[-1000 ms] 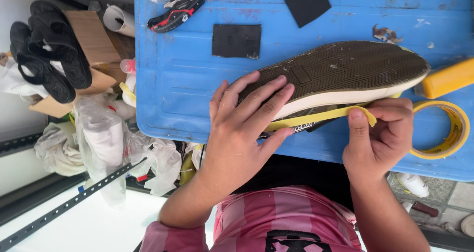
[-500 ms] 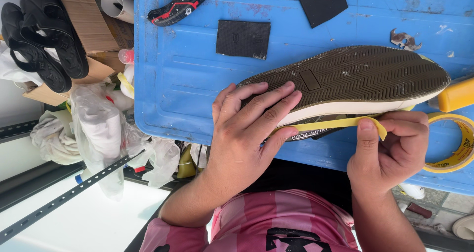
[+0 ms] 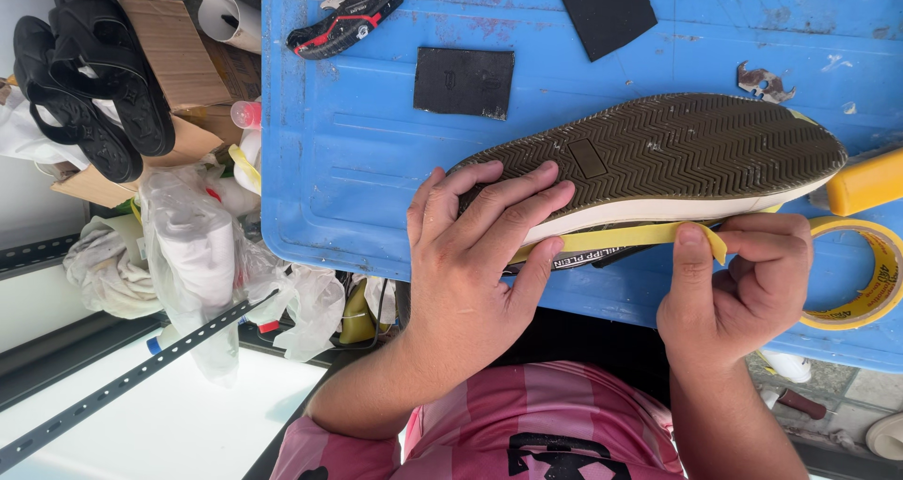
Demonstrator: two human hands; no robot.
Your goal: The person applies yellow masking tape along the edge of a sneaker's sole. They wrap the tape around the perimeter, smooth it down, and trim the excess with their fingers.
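The left hand (image 3: 470, 254) presses the shoe (image 3: 677, 156) sole-up on the blue table (image 3: 357, 160); the right hand (image 3: 738, 287) pinches yellow tape (image 3: 621, 239) along its edge.

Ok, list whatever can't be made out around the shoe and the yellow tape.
All in the head view:
- Shoe: upper hidden, only the sole faces the camera.
- Heel end: covered by the left hand.
- Yellow tape strip: its start is under the left fingers.
- Tape roll: cut off by the right edge.
- Right hand: palm hidden.
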